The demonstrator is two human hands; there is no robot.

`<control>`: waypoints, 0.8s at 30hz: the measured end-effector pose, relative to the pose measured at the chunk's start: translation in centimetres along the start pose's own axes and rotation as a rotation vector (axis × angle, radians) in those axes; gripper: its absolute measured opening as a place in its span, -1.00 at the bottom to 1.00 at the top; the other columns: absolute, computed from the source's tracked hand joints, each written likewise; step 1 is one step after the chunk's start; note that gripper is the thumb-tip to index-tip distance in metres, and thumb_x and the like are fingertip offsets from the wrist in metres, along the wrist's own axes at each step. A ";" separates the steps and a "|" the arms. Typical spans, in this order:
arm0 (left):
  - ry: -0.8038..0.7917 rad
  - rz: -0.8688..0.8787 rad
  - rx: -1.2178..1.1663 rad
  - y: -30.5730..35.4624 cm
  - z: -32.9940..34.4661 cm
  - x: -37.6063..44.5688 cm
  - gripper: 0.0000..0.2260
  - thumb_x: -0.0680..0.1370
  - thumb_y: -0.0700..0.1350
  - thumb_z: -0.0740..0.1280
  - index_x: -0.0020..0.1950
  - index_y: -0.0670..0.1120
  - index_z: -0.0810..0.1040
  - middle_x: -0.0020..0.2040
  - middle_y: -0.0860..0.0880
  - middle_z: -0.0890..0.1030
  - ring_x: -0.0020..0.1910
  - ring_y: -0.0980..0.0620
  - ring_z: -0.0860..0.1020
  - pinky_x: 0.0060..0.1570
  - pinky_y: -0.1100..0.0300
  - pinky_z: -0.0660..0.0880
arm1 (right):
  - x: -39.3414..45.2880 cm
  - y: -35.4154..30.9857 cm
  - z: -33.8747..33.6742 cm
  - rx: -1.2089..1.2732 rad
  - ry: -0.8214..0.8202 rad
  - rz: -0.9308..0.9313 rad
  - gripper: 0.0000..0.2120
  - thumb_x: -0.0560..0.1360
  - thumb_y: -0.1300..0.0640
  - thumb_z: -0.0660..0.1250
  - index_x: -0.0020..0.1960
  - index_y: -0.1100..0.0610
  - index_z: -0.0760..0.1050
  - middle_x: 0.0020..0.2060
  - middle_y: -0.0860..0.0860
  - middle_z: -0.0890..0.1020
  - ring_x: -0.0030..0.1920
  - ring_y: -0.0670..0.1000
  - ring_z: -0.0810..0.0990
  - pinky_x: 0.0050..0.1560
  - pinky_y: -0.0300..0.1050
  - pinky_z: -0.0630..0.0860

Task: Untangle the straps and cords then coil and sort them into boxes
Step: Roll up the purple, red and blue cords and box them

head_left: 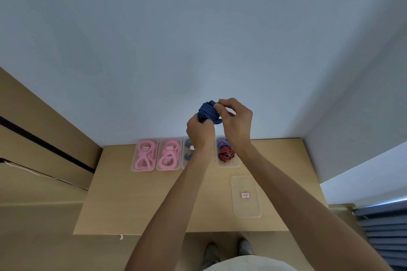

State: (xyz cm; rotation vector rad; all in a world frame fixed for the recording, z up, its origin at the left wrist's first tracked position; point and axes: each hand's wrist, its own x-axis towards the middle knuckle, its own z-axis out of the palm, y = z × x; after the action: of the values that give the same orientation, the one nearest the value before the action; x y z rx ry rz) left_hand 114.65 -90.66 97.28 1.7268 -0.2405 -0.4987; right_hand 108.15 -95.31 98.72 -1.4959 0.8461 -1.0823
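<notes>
A blue-and-black striped cord (207, 111), wound into a bundle, is held up above the far edge of the wooden table (136, 200). My left hand (200, 131) grips the bundle from below. My right hand (236, 121) pinches its upper right side with fingertips. Along the table's far edge stand clear boxes: two with pink coiled straps (145, 155) (169, 154), one with dark grey pieces (187, 152) partly hidden behind my left wrist, and one with a purple coil (223, 143) and a red-and-black striped coil (225, 154).
A clear box lid or empty box with a red label (246, 196) lies nearer me on the right of the table. A pale wall rises behind the table. Wooden furniture stands to the left, blue fabric to the right. My feet show below the table's near edge.
</notes>
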 end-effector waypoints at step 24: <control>-0.044 -0.039 0.003 -2.4 0.4 -1.2 -0.74 0.44 -0.36 0.22 -0.39 -0.08 0.37 -0.55 0.13 0.33 -0.48 0.09 0.23 -0.41 0.19 0.20 | -0.7 3.2 -1.1 -0.388 -0.106 -0.413 -0.80 0.48 0.42 0.36 0.06 0.28 0.66 0.01 0.10 0.71 0.01 -0.08 0.63 0.07 -0.13 0.60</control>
State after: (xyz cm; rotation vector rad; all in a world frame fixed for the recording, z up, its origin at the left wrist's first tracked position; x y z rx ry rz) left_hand 113.12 -89.96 95.18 1.7278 -0.2394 -0.5660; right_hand 106.96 -95.64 95.45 -2.1022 0.7152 -1.1633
